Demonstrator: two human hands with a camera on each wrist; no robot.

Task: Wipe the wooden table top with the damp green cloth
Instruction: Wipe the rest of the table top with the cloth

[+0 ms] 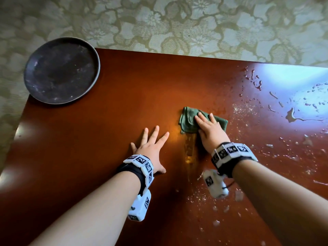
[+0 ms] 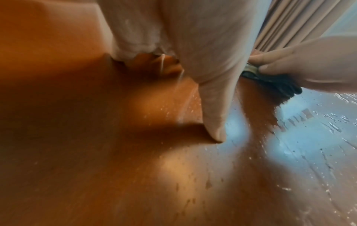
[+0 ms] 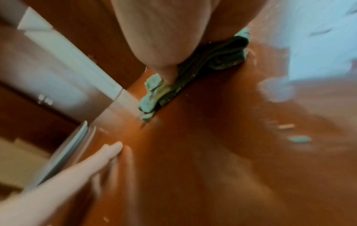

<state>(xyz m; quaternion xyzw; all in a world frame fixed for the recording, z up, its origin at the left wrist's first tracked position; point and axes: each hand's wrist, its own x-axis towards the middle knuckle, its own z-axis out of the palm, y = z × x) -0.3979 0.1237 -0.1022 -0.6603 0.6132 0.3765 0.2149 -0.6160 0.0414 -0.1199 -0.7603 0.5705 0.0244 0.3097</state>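
Green cloth [image 1: 190, 119] near droplets [image 1: 291, 103]; plate [image 1: 61, 70] apart

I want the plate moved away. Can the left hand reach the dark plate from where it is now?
Probably yes: the left hand lies flat on the table, and nothing stands between it and the dark plate.

floor: pale green-gold carpet [image 1: 177, 23] with a large flower pattern, beyond the far edge of the furniture
window side: pleated light curtain [image 2: 289, 19] hanging at the right
light: cool bluish daylight from the right, glare on the polished wood
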